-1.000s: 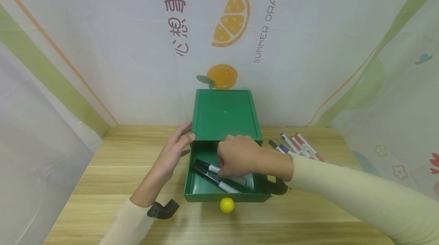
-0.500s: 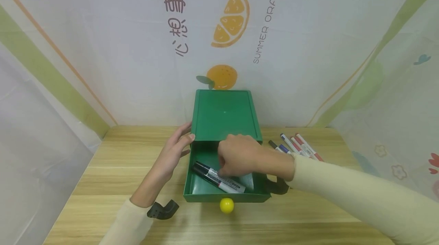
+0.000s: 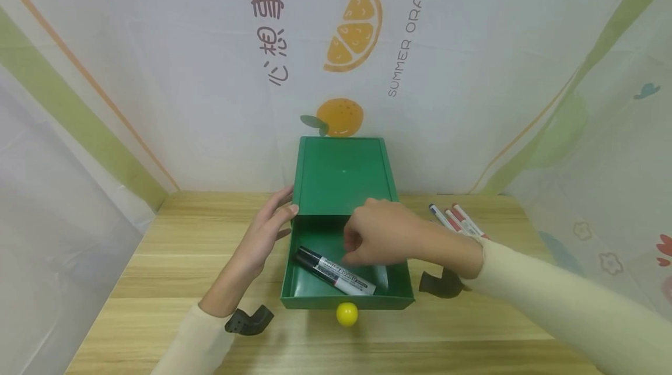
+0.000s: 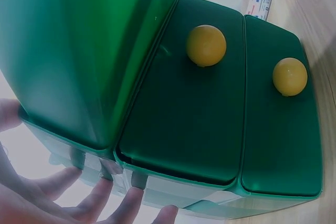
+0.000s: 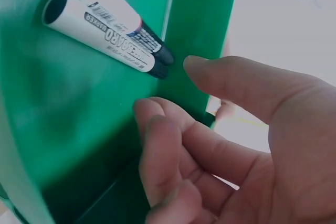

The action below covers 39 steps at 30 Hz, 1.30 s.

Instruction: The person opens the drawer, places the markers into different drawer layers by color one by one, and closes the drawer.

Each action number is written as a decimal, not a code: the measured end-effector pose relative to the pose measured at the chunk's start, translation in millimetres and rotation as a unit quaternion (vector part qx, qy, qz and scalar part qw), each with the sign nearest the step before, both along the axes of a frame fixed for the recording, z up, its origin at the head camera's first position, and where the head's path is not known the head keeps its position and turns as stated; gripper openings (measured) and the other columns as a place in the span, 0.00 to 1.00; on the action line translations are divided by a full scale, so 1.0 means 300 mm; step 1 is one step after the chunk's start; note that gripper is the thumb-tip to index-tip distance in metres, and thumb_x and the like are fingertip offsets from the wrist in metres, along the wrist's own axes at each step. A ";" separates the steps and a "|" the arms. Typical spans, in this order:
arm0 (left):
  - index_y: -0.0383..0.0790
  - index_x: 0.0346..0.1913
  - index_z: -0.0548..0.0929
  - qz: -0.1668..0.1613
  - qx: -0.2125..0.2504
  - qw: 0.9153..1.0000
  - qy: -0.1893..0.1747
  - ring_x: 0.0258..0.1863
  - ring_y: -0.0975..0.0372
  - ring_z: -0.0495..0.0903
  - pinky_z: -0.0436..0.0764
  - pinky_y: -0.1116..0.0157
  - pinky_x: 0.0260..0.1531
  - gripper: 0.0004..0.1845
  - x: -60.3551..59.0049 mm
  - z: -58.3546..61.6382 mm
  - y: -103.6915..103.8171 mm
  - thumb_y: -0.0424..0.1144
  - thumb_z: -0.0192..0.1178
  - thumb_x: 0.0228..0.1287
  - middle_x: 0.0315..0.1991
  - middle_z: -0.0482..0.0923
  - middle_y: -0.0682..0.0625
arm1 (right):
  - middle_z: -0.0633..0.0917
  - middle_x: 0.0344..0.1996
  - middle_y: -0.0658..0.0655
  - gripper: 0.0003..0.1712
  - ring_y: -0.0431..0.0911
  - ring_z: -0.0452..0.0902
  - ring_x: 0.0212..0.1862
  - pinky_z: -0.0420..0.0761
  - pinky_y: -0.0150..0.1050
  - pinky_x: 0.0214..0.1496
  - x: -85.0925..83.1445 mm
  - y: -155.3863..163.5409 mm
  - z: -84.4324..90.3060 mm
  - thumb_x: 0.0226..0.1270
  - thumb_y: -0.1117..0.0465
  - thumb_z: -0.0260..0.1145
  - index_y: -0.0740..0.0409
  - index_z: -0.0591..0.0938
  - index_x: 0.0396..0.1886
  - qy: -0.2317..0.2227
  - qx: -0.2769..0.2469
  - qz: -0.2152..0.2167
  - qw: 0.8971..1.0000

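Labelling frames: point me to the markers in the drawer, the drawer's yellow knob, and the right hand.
markers (image 3: 336, 271), head view, on the white label of the barrels.
yellow knob (image 3: 347, 314), head view, centre of the ball.
right hand (image 3: 380, 239), head view, back of the hand.

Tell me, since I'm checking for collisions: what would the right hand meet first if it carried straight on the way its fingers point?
Probably the two markers in the open green drawer; the right hand hovers over it, though depth is unclear.

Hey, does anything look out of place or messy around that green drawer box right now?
Nothing looks spilled or damaged. Two markers lie diagonally in the open top drawer; more pens lie loose on the table right of the box.
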<state>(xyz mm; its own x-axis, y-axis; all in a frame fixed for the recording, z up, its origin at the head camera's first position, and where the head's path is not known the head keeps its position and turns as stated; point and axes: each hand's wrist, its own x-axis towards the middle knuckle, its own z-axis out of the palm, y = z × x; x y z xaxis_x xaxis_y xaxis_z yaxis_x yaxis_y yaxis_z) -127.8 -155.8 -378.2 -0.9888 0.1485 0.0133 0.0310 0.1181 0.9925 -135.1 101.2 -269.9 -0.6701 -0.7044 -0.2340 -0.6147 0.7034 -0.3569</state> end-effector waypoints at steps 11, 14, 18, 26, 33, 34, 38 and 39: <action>0.40 0.88 0.59 0.000 -0.004 1.000 -0.001 0.82 0.36 0.61 0.65 0.28 0.74 0.36 0.001 0.001 -0.001 0.48 0.50 0.85 0.85 0.58 0.37 | 0.86 0.27 0.37 0.07 0.35 0.80 0.31 0.86 0.34 0.35 -0.004 0.139 0.014 0.71 0.53 0.79 0.47 0.92 0.33 -0.008 -0.095 -0.005 0.995; 0.40 0.88 0.59 0.001 -0.006 1.000 0.002 0.82 0.36 0.61 0.65 0.28 0.74 0.36 0.002 0.001 -0.002 0.48 0.50 0.85 0.85 0.58 0.37 | 0.86 0.28 0.39 0.06 0.38 0.81 0.32 0.87 0.37 0.35 -0.011 0.188 0.014 0.72 0.55 0.79 0.47 0.91 0.33 -0.014 -0.125 -0.018 0.992; 0.40 0.88 0.59 -0.001 -0.004 1.000 0.004 0.82 0.36 0.62 0.65 0.27 0.74 0.36 0.002 0.001 -0.002 0.48 0.50 0.85 0.85 0.58 0.37 | 0.87 0.29 0.41 0.05 0.42 0.82 0.34 0.86 0.40 0.36 -0.024 0.263 0.001 0.73 0.56 0.77 0.48 0.91 0.35 -0.029 -0.165 -0.052 0.984; 0.40 0.88 0.59 -0.003 -0.002 1.000 0.006 0.82 0.37 0.61 0.64 0.27 0.74 0.36 0.003 0.003 -0.001 0.47 0.50 0.85 0.85 0.58 0.37 | 0.88 0.33 0.48 0.06 0.47 0.84 0.36 0.88 0.42 0.40 -0.051 0.414 -0.064 0.78 0.56 0.73 0.50 0.91 0.39 -0.028 -0.216 -0.137 0.966; 0.40 0.88 0.59 0.001 -0.001 1.000 -0.001 0.81 0.36 0.62 0.64 0.28 0.74 0.36 0.005 0.002 -0.002 0.48 0.50 0.85 0.85 0.57 0.37 | 0.89 0.35 0.50 0.08 0.49 0.85 0.39 0.87 0.43 0.45 -0.098 0.517 -0.159 0.82 0.57 0.70 0.56 0.92 0.45 -0.016 -0.229 -0.181 0.956; 0.40 0.88 0.59 0.001 -0.001 1.000 -0.001 0.81 0.36 0.62 0.64 0.28 0.74 0.36 0.005 0.001 -0.003 0.48 0.50 0.85 0.85 0.57 0.37 | 0.88 0.34 0.49 0.09 0.49 0.85 0.39 0.87 0.42 0.44 -0.109 0.531 -0.179 0.82 0.57 0.70 0.56 0.92 0.46 -0.018 -0.231 -0.185 0.955; 0.40 0.88 0.59 -0.001 0.000 1.000 0.000 0.81 0.36 0.62 0.64 0.27 0.74 0.36 0.003 -0.002 -0.002 0.48 0.50 0.85 0.85 0.58 0.37 | 0.87 0.32 0.50 0.11 0.48 0.84 0.36 0.86 0.41 0.38 -0.149 0.581 -0.264 0.82 0.59 0.68 0.61 0.92 0.48 -0.034 -0.241 -0.198 0.949; 0.40 0.88 0.59 -0.001 -0.001 1.000 0.000 0.81 0.36 0.62 0.64 0.27 0.74 0.36 0.003 -0.003 -0.003 0.48 0.50 0.85 0.85 0.58 0.37 | 0.88 0.33 0.50 0.11 0.48 0.85 0.37 0.86 0.41 0.38 -0.158 0.592 -0.287 0.82 0.60 0.67 0.62 0.91 0.49 -0.040 -0.245 -0.199 0.948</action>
<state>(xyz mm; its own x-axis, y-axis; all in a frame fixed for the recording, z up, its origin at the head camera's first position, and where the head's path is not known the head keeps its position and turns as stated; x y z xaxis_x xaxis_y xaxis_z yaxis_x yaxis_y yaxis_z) -126.9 -156.5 -379.2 -0.9886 0.1503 0.0135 0.0317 0.1197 0.9923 -182.4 278.7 -356.0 -0.8999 -0.4360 -0.0055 -0.2922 0.6124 -0.7345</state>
